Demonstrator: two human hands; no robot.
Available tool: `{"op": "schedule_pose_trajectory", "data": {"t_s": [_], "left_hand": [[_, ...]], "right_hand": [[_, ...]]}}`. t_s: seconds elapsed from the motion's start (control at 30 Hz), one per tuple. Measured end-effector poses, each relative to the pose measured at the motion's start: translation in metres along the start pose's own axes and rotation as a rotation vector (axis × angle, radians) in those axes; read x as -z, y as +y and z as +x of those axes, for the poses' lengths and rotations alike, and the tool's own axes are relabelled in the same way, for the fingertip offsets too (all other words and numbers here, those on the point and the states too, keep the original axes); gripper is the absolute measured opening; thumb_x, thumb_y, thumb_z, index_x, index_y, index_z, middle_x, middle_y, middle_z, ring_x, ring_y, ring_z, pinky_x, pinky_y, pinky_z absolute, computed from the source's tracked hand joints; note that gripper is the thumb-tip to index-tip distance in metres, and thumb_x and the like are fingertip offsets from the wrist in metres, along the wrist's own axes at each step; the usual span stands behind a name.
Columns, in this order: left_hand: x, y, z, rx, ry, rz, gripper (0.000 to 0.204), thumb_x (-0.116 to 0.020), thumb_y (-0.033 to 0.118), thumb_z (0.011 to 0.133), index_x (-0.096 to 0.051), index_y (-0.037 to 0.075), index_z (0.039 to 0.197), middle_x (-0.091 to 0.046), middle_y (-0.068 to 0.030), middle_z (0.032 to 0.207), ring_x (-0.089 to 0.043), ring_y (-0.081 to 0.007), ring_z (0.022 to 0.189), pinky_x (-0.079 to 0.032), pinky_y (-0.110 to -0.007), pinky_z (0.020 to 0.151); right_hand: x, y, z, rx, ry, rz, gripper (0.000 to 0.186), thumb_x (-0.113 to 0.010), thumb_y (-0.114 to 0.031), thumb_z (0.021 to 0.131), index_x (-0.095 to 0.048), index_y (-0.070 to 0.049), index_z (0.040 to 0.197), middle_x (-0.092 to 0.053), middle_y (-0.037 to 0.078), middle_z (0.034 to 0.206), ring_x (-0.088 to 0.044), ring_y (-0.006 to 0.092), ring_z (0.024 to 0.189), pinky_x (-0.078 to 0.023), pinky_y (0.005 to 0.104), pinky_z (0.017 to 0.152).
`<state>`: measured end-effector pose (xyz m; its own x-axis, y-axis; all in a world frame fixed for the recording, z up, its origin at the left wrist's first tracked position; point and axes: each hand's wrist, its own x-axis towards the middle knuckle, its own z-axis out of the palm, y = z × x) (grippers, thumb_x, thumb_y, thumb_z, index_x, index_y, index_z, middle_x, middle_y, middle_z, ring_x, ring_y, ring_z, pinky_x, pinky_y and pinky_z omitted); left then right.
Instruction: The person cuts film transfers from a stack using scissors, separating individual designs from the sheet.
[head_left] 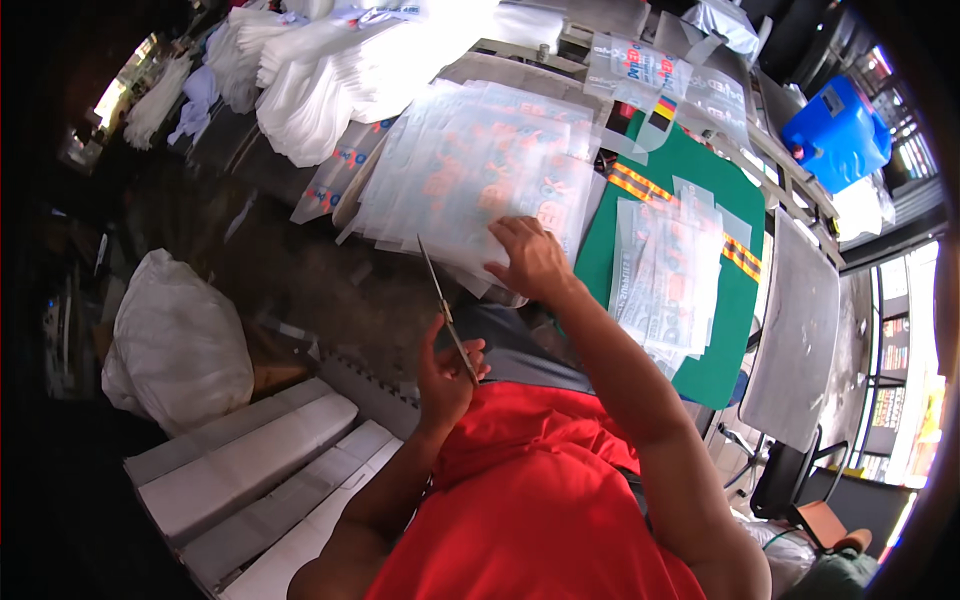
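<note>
1. Head view: the left hand [445, 375] is closed around the handles of scissors [447, 312], blades pointing up and away
2. The right hand [530, 258] lies flat, fingers spread, on a stack of clear printed bags [470, 170], gripping nothing
3. More bags [665, 270] lie on a green mat [745, 290] to the right

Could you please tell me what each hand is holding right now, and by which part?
The left hand holds scissors by the handles, blades closed. The right hand presses flat on the stack of printed clear plastic bags.
</note>
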<state>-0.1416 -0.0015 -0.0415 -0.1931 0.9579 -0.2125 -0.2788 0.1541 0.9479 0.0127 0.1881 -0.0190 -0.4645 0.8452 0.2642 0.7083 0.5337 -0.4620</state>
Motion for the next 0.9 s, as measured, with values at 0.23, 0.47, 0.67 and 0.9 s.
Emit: {"op": "schedule_pose_trajectory", "data": {"t_s": [0.23, 0.47, 0.67, 0.9], "left_hand": [[-0.009, 0.0, -0.001, -0.032, -0.026, 0.058, 0.075, -0.062, -0.006, 0.093, -0.024, 0.015, 0.153, -0.069, -0.0166, 0.107, -0.067, -0.0143, 0.079, -0.059, -0.029, 0.071], [-0.02, 0.006, 0.0, -0.123, -0.001, 0.099, 0.075, -0.065, 0.001, 0.094, -0.022, 0.017, 0.154, -0.069, -0.0164, 0.106, -0.068, -0.0164, 0.072, -0.058, -0.028, 0.064], [-0.016, 0.009, -0.009, -0.162, 0.014, 0.065, 0.075, -0.064, -0.004, 0.093, -0.024, 0.016, 0.153, -0.069, -0.0161, 0.108, -0.068, -0.0144, 0.084, -0.06, -0.029, 0.073], [-0.03, -0.014, 0.003, -0.145, -0.137, 0.021, 0.074, -0.064, -0.001, 0.094, -0.025, 0.019, 0.153, -0.07, -0.0128, 0.107, -0.067, -0.0116, 0.077, -0.059, -0.027, 0.068]], "right_hand": [[-0.001, 0.0, 0.014, -0.048, -0.003, 0.103, 0.018, -0.065, -0.019, 0.086, -0.069, -0.007, 0.098, -0.069, 0.013, 0.1, -0.065, 0.0356, 0.097, -0.053, 0.0451, 0.085], [0.04, -0.01, 0.032, 0.035, 0.515, 0.166, 0.009, -0.063, -0.009, 0.087, -0.068, -0.007, 0.095, -0.07, 0.013, 0.096, -0.067, 0.0345, 0.088, -0.054, 0.0447, 0.079], [0.142, -0.009, -0.011, 0.228, 0.727, 0.023, 0.033, -0.064, 0.012, 0.071, -0.067, -0.003, 0.101, -0.07, 0.014, 0.106, -0.068, 0.0303, 0.088, -0.056, 0.0366, 0.074], [0.193, 0.045, -0.179, 0.092, 0.539, -0.382, 0.032, -0.061, 0.011, 0.065, -0.065, -0.005, 0.093, -0.066, 0.01, 0.1, -0.063, 0.0337, 0.098, -0.05, 0.0455, 0.091]]}}
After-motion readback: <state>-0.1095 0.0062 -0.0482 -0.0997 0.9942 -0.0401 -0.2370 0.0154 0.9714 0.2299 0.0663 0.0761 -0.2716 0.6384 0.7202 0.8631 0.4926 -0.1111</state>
